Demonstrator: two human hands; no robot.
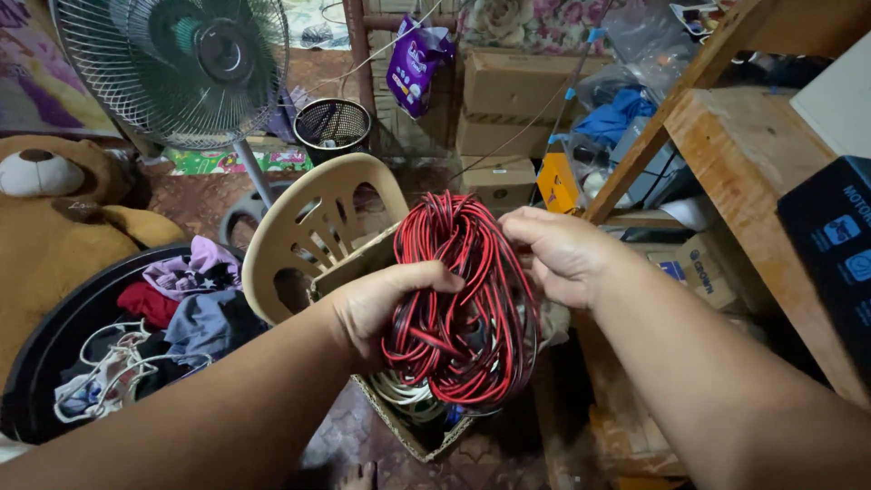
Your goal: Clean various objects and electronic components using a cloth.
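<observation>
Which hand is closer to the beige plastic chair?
Left. The left hand grips the wire coil right beside the chair; the right hand holds the coil's far side, away from it.

A purple bag [415, 62] hangs at top; brown cartons [513, 100] stack beside it; a dark blue box [833, 245] sits on the right shelf [726, 145].

The left hand [376, 304] and the right hand [562, 254] hold a thick coil of red and black wire [463, 299] between them, left hand on its left side, right hand on its upper right edge. Directly under the coil is an open brown cardboard box [408, 436]. Behind the box, to the left, is a beige plastic chair [308, 231]. Left of the chair lies a round black tub [54, 349] with clothes in it. Behind the chair stands a grey pedestal fan [177, 63]. A wooden shelf [726, 145] is on the right.
</observation>
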